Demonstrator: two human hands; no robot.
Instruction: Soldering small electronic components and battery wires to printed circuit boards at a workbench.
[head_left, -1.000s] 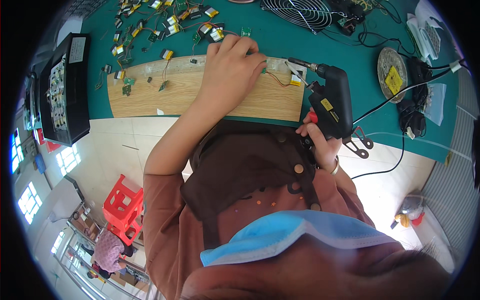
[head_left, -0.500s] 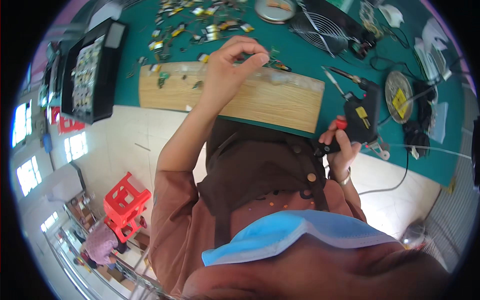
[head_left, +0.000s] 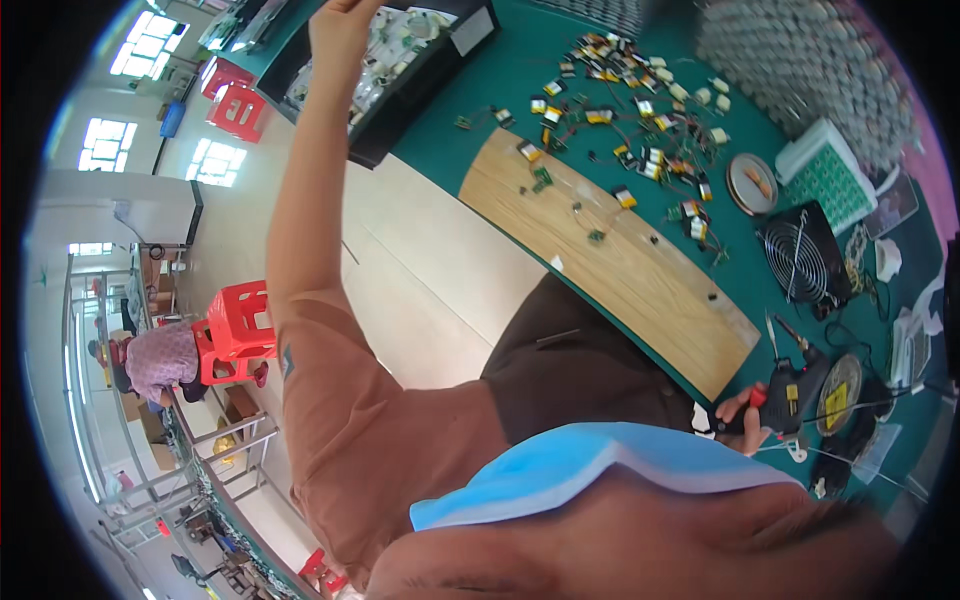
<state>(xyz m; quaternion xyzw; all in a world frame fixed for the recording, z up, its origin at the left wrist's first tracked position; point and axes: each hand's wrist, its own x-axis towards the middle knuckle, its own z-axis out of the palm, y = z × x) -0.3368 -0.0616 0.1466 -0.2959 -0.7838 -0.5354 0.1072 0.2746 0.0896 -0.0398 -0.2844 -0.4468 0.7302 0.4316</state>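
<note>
My right hand (head_left: 742, 420) grips a black soldering gun (head_left: 790, 393) with a red trigger, its tip pointing away over the green bench top. At the far left my left arm is stretched out, and my left hand (head_left: 342, 28) is over a black bin (head_left: 440, 72) of small white and green parts; its fingertips run to the picture's edge and what they hold, if anything, is hidden. Between the hands lies a wooden board (head_left: 610, 265) bearing a green circuit board (head_left: 541, 178), another small circuit board (head_left: 596, 236) and a small battery (head_left: 624, 197).
Behind the board spread several small wired batteries (head_left: 652, 160). A round tin (head_left: 752, 184), a black fan (head_left: 803, 262) and a solder reel (head_left: 839, 395) stand to the right. A green-and-white tray (head_left: 825, 175) is farther back. Red stools (head_left: 240, 318) and a seated person (head_left: 165, 360) are off left.
My left hand has gone from above the wooden board out left to the black bin. The view has turned left. My right hand keeps its grip on the soldering gun.
</note>
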